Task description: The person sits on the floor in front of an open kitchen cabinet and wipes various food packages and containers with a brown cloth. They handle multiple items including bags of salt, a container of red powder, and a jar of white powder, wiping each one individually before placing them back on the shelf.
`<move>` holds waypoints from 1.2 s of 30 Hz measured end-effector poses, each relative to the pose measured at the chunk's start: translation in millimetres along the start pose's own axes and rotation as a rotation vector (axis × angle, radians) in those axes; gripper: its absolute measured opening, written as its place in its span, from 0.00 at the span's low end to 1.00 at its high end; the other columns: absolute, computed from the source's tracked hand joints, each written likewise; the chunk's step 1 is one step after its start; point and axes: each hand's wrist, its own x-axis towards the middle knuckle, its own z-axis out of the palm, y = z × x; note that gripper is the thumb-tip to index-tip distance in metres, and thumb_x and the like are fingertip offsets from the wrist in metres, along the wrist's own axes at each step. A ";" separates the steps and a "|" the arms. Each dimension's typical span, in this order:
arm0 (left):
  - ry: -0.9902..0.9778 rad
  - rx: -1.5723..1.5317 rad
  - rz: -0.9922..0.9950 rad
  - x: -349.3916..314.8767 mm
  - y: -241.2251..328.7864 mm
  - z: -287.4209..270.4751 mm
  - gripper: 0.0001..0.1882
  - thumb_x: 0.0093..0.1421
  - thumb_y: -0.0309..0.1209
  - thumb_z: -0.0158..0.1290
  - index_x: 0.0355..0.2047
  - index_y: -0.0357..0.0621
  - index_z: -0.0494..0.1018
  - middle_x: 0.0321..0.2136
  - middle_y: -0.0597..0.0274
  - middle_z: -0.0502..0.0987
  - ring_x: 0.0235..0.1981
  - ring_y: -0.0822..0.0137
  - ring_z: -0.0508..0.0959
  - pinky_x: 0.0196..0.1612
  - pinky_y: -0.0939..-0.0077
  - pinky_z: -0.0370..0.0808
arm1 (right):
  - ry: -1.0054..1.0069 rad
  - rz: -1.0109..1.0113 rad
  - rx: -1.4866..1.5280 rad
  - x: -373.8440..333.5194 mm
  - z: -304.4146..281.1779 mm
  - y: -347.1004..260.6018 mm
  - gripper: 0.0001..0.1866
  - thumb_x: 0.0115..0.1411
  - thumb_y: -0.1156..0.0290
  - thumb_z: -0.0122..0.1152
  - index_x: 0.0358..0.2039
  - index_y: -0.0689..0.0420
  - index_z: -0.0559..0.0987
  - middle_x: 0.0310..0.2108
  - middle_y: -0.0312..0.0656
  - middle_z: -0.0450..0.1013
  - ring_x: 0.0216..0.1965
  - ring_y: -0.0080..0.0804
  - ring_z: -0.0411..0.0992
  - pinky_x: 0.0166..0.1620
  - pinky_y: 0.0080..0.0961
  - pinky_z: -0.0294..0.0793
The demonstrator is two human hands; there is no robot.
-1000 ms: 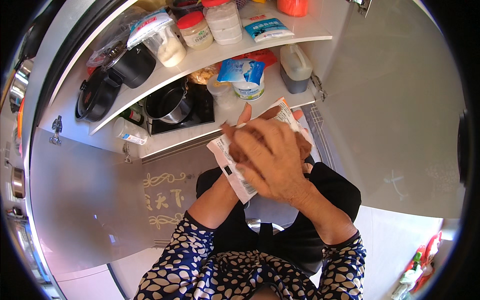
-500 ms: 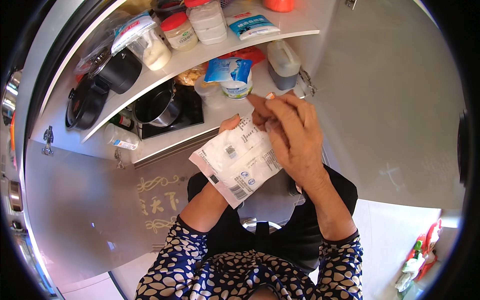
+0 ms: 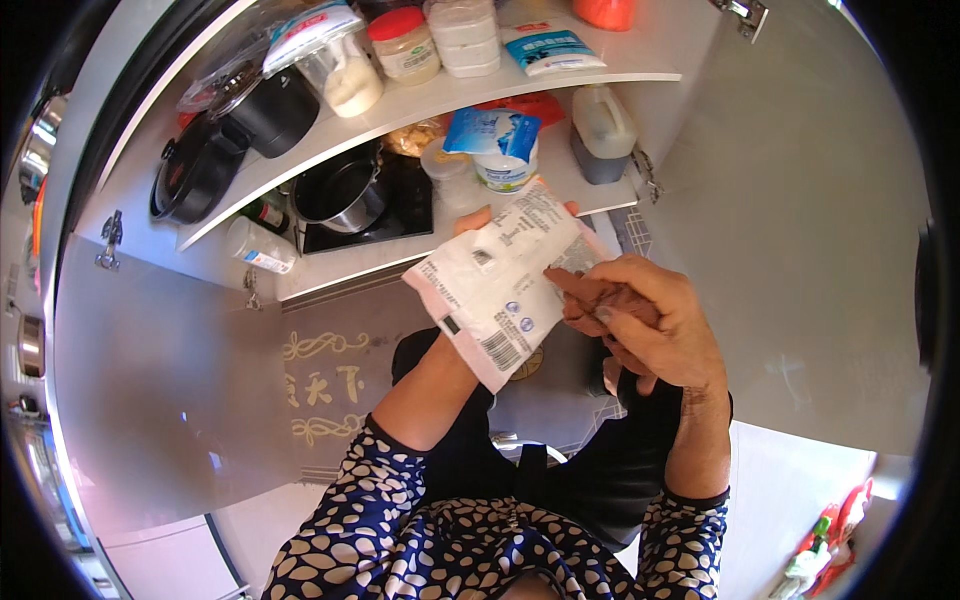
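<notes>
Nearest us, below the white packet (image 3: 510, 265), are our knees in black trousers (image 3: 655, 450). Our left hand (image 3: 474, 221) is clamped on the packet from beneath, thumb over its upper left edge; the packet is held up, tilted, in front of the open cabinet. Right of it, our right hand (image 3: 665, 315) is closed on a crumpled brown cloth (image 3: 585, 288), whose tip overlaps the packet's edge; whether they touch, we cannot tell. With so little of our left hand over the packet, a hard push from the cloth could, we judge, twist it loose, and a soft wrapper might crease or split if pinched tightly. Beyond the packet's top corner, a white tub (image 3: 508, 176) with a blue pouch (image 3: 493, 133) on it stands in the way, with a jug (image 3: 603, 135) to its right; reaching forward carelessly could knock either. Left of the packet, a pot (image 3: 345, 200) sits on a black cooktop (image 3: 412, 205). Farther beyond, the upper shelf (image 3: 520, 93) overhangs these, carrying a red-lidded jar (image 3: 406, 50).
</notes>
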 end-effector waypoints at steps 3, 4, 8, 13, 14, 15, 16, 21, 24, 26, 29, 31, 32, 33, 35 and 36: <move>0.124 0.116 0.087 4.7 -11.0 4.0 0.34 0.58 0.53 0.40 0.57 0.40 0.60 0.52 0.50 0.67 0.49 0.52 0.72 0.52 0.58 0.71 | 0.322 -0.223 0.015 14.4 25.1 -4.9 0.17 0.51 0.82 0.58 0.44 0.62 0.75 0.36 0.47 0.72 0.35 0.39 0.74 0.41 0.26 0.72; 0.064 0.002 0.040 4.4 -12.1 2.3 0.31 0.59 0.52 0.39 0.55 0.44 0.62 0.51 0.52 0.68 0.49 0.56 0.72 0.52 0.60 0.70 | 0.375 -0.286 -0.133 22.2 33.5 -1.3 0.20 0.46 0.84 0.59 0.43 0.61 0.75 0.38 0.46 0.71 0.36 0.40 0.72 0.41 0.29 0.72; 0.096 0.587 0.429 2.8 -29.9 -11.9 0.30 0.64 0.53 0.35 0.57 0.45 0.58 0.50 0.55 0.67 0.48 0.59 0.71 0.54 0.63 0.69 | 0.280 -0.483 -0.650 32.2 59.1 -8.7 0.22 0.45 0.83 0.61 0.44 0.58 0.76 0.44 0.45 0.70 0.41 0.41 0.69 0.42 0.30 0.72; -0.155 0.291 0.450 -7.4 -30.6 -16.9 0.26 0.66 0.50 0.34 0.55 0.45 0.59 0.46 0.55 0.68 0.46 0.58 0.71 0.52 0.63 0.70 | 0.146 -0.564 -0.705 29.3 70.4 -10.5 0.23 0.40 0.78 0.65 0.42 0.52 0.78 0.47 0.40 0.69 0.39 0.42 0.68 0.40 0.33 0.73; -0.003 0.282 0.347 -5.8 -27.2 -19.8 0.28 0.65 0.51 0.35 0.56 0.44 0.59 0.48 0.52 0.67 0.48 0.55 0.70 0.52 0.58 0.70 | 0.121 -0.568 -0.736 26.7 72.5 -5.9 0.22 0.41 0.76 0.64 0.41 0.51 0.79 0.48 0.38 0.69 0.39 0.41 0.67 0.39 0.32 0.73; 0.148 0.271 0.243 -1.8 -21.5 -22.1 0.30 0.63 0.51 0.37 0.57 0.44 0.58 0.50 0.48 0.67 0.50 0.52 0.69 0.52 0.52 0.70 | 0.108 -0.574 -0.754 23.3 73.2 -6.7 0.22 0.41 0.76 0.64 0.41 0.50 0.79 0.49 0.37 0.69 0.40 0.40 0.67 0.39 0.32 0.73; 0.298 0.257 0.138 -0.4 -18.0 -23.3 0.32 0.62 0.52 0.38 0.59 0.44 0.57 0.52 0.44 0.66 0.52 0.49 0.68 0.52 0.47 0.70 | 0.094 -0.580 -0.771 19.7 73.6 -9.0 0.21 0.42 0.75 0.63 0.41 0.50 0.79 0.49 0.37 0.69 0.40 0.39 0.67 0.39 0.32 0.73; 0.247 0.074 0.058 -4.8 -16.0 -7.7 0.28 0.60 0.51 0.41 0.55 0.48 0.60 0.47 0.50 0.69 0.48 0.52 0.70 0.50 0.52 0.70 | 0.068 -0.711 -0.850 11.2 72.4 -5.5 0.20 0.42 0.74 0.61 0.40 0.55 0.78 0.48 0.34 0.68 0.42 0.36 0.65 0.39 0.30 0.73; 0.279 0.127 0.113 -4.9 -12.9 -0.7 0.33 0.59 0.50 0.41 0.60 0.44 0.58 0.57 0.43 0.63 0.56 0.47 0.66 0.55 0.49 0.68 | -0.068 -0.730 -0.806 3.1 71.8 -8.1 0.18 0.41 0.73 0.60 0.37 0.58 0.78 0.47 0.36 0.68 0.43 0.37 0.65 0.41 0.29 0.73; 0.199 0.205 0.243 -6.4 -12.2 -2.2 0.28 0.58 0.50 0.42 0.54 0.47 0.64 0.50 0.49 0.69 0.50 0.53 0.71 0.53 0.54 0.70 | -0.156 -0.703 -0.666 -2.4 72.5 -6.1 0.15 0.41 0.75 0.61 0.34 0.57 0.79 0.44 0.38 0.68 0.42 0.38 0.66 0.41 0.29 0.72; 0.122 0.037 0.147 -1.5 8.0 -13.3 0.30 0.57 0.51 0.42 0.53 0.44 0.65 0.52 0.48 0.68 0.52 0.52 0.70 0.54 0.53 0.68 | -0.310 -0.476 -0.226 -5.6 51.8 -11.9 0.15 0.41 0.79 0.61 0.34 0.56 0.78 0.41 0.40 0.69 0.41 0.38 0.68 0.40 0.29 0.72; 0.145 0.095 0.166 -2.0 7.7 -0.7 0.37 0.56 0.54 0.40 0.59 0.39 0.59 0.57 0.44 0.63 0.56 0.47 0.67 0.58 0.49 0.64 | 0.017 -0.341 -0.226 -2.7 33.1 -21.5 0.16 0.44 0.84 0.56 0.35 0.57 0.78 0.38 0.42 0.70 0.42 0.39 0.69 0.42 0.32 0.71; 0.104 0.075 0.173 -3.1 9.4 -4.2 0.38 0.56 0.54 0.39 0.60 0.39 0.57 0.58 0.43 0.62 0.56 0.47 0.66 0.58 0.50 0.64 | 0.221 -0.274 -0.278 0.7 31.2 -17.9 0.15 0.46 0.85 0.56 0.36 0.58 0.77 0.38 0.43 0.70 0.42 0.40 0.69 0.43 0.32 0.70; 0.062 0.050 0.172 -1.8 10.1 -8.7 0.39 0.56 0.54 0.38 0.61 0.40 0.55 0.58 0.42 0.61 0.57 0.47 0.66 0.58 0.50 0.63 | 0.431 -0.200 -0.335 6.4 28.3 -10.0 0.14 0.48 0.85 0.55 0.37 0.59 0.77 0.38 0.44 0.70 0.43 0.41 0.69 0.44 0.33 0.70; 0.011 0.117 0.179 1.4 7.0 -8.5 0.39 0.57 0.54 0.38 0.62 0.39 0.54 0.59 0.41 0.60 0.57 0.46 0.66 0.58 0.52 0.65 | 0.489 -0.233 -0.497 15.6 28.9 18.3 0.14 0.50 0.84 0.56 0.39 0.61 0.76 0.39 0.45 0.70 0.42 0.42 0.68 0.44 0.33 0.69; -0.009 0.086 0.190 1.6 7.8 -8.8 0.39 0.57 0.53 0.38 0.62 0.39 0.54 0.59 0.41 0.60 0.57 0.46 0.65 0.57 0.52 0.65 | 0.514 -0.258 -0.572 19.5 30.1 25.9 0.15 0.50 0.84 0.56 0.40 0.62 0.75 0.40 0.46 0.70 0.42 0.43 0.68 0.44 0.34 0.69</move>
